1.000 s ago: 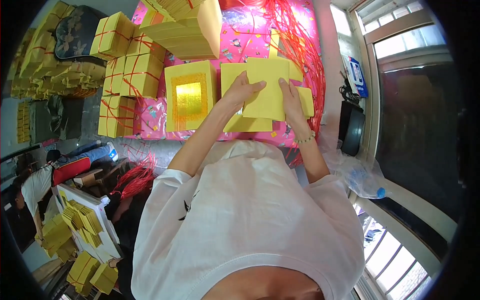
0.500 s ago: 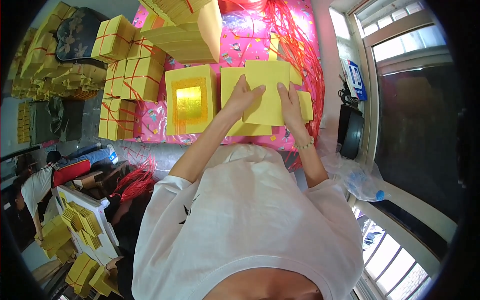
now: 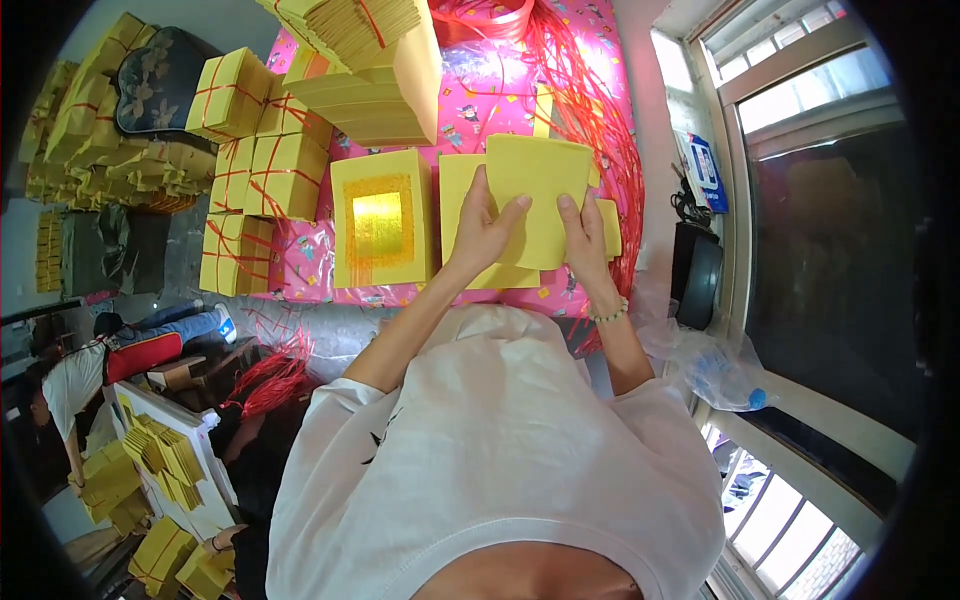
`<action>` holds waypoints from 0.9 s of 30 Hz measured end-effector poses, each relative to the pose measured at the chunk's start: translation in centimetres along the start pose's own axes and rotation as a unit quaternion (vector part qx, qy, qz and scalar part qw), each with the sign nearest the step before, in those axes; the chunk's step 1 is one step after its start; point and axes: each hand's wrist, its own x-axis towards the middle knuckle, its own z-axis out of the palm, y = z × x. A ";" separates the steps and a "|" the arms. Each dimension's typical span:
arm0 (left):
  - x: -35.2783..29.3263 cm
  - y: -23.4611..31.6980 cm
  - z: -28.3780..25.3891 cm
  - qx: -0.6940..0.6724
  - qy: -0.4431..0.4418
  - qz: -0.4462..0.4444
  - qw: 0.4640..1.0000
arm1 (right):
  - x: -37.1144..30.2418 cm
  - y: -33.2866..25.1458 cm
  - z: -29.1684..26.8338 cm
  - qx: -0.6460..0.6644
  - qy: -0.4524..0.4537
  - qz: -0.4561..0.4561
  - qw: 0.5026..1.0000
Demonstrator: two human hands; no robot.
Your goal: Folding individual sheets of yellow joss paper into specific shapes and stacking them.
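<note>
Paper (image 3: 540, 170) sits between our two hands, a yellow rectangle held over the near side of the pink tablecloth (image 3: 300, 240), in front of our white shirt (image 3: 500, 430). Our left hand (image 3: 485, 228) pinches its left edge, thumb laid on the face and fingers tucked at the side and behind; our right hand (image 3: 584, 235) pinches the lower right edge, its thumb at the face too. We cannot tell how many sheets we have, or whether they touch the yellow pile (image 3: 460, 185) below. Just left of that pile lies a block (image 3: 421, 220) with a gold square (image 3: 380, 222) facing up, and farther left stand bundles (image 3: 235, 255) tied in red. Loose red string (image 3: 615, 130) trails along the right side of the cloth. We judge the step in hand to be steadying and evening up the sheets. The next move seems to call for even thumb pressure, edges lined up squarely, and care not to knock the pile askew.
</note>
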 end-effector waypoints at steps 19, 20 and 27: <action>0.0 1.8 -0.8 -0.021 -0.037 -0.047 0.998 | 0.5 -0.9 -0.5 0.005 -0.042 -0.004 0.999; 0.0 1.9 -0.8 -0.015 -0.041 -0.050 0.998 | 0.5 -0.9 -0.2 0.010 -0.030 -0.005 0.999; -0.3 1.4 -0.9 -0.010 -0.035 -0.054 0.998 | -0.1 -1.2 0.4 0.026 -0.010 0.012 1.000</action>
